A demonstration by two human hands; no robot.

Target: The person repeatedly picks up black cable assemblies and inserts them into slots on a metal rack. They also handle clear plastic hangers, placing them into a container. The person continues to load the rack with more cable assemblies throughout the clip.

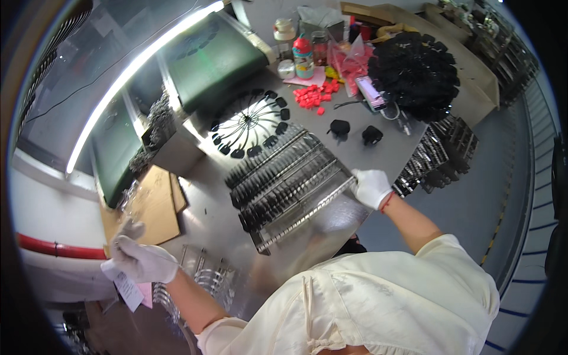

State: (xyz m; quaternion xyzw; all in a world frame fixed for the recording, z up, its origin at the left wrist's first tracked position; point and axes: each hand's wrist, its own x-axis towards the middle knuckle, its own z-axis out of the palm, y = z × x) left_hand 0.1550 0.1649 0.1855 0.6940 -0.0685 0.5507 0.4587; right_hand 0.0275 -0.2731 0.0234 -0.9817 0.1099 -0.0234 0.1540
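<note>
My right hand [371, 188], in a white glove, grips the right end of a metal rack [307, 216]. Several tight rows of small black parts [278, 177] fill the rack, which rests on the steel table. At the left, my gloved left hand [142, 260] is raised near the table's edge with its fingers curled together. White and pink paper slips [127, 291] show just below that palm; whether the fingers hold them is hard to tell. Anything in its fingertips is too small or blurred to name.
Black cabled parts [247, 118] lie in a ring beyond the rack, beside a green conveyor belt [213, 59]. Red pieces [313, 94], bottles [303, 56], a phone [371, 93] and a black heap [414, 74] sit farther back. Cardboard [151, 207] and wire racks [204, 275] are left.
</note>
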